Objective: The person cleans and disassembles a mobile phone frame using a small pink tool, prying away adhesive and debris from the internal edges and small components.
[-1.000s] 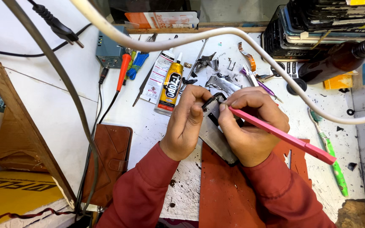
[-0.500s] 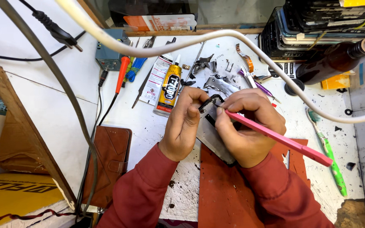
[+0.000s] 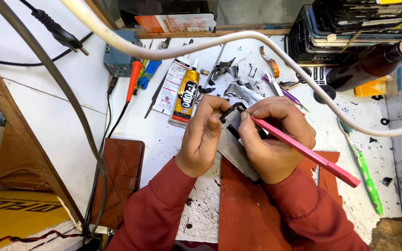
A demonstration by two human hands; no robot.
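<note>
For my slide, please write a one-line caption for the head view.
Left hand steadies a grey phone frame while right hand works it with a pink tool on a cluttered white bench.

Far edge: glue tube [image 3: 185, 95], metal scraps [image 3: 238, 88], brown bottle [image 3: 373, 62] crowd it.
Left edge: bare bench [image 3: 70, 125] beside brown wallet [image 3: 119, 179].
Overhead: white cable [image 3: 266, 39] crosses.

Matt grey metal phone frame [image 3: 232, 148]; smooth pink plastic tool [image 3: 310, 154]; brown leather case [image 3: 119, 179].

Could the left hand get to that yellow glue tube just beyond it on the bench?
Probably yes. The yellow glue tube lies in the open just ahead of the left hand, with nothing between them. But that hand is holding the grey phone frame, so it would have to let go first.
</note>
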